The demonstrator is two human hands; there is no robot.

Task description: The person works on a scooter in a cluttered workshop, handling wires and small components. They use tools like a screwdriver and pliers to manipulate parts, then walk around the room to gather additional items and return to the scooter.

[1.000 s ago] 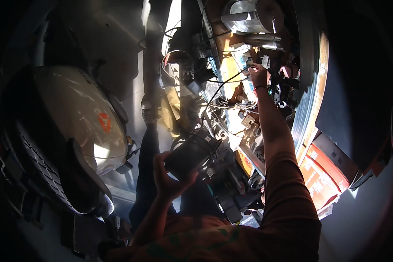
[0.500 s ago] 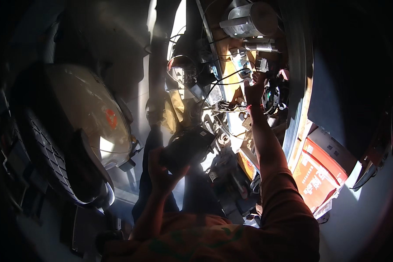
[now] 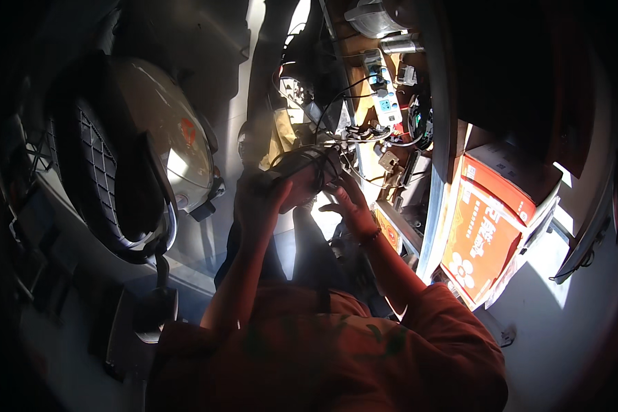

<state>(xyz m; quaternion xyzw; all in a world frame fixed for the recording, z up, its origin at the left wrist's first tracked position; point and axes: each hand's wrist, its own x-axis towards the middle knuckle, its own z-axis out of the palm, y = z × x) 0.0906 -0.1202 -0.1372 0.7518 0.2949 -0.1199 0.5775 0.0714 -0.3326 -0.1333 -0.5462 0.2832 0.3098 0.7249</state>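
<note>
A person's left hand (image 3: 262,204) wraps the left side of a dark box-shaped device (image 3: 301,170), held in midair beyond the left edge of a cluttered tabletop (image 3: 354,45), while the right hand (image 3: 352,206), fingers loosely parted, sits at the device's right end; whether it touches the device or the black cable (image 3: 325,163) looped there cannot be made out. The device looks stiff and moderately heavy, perhaps smooth enough to slip, and would be best taken by both short ends, clear of the cable. No writing on it can be read in the shadow. Farther out, a white-and-blue power strip (image 3: 386,103) runs between the tabletop's left and right edges. Beyond the right edge, an orange-red carton (image 3: 477,237) bears large white characters and a white flower emblem. At far left, a cream scooter-like shell (image 3: 161,113) carries a small red emblem.
</note>
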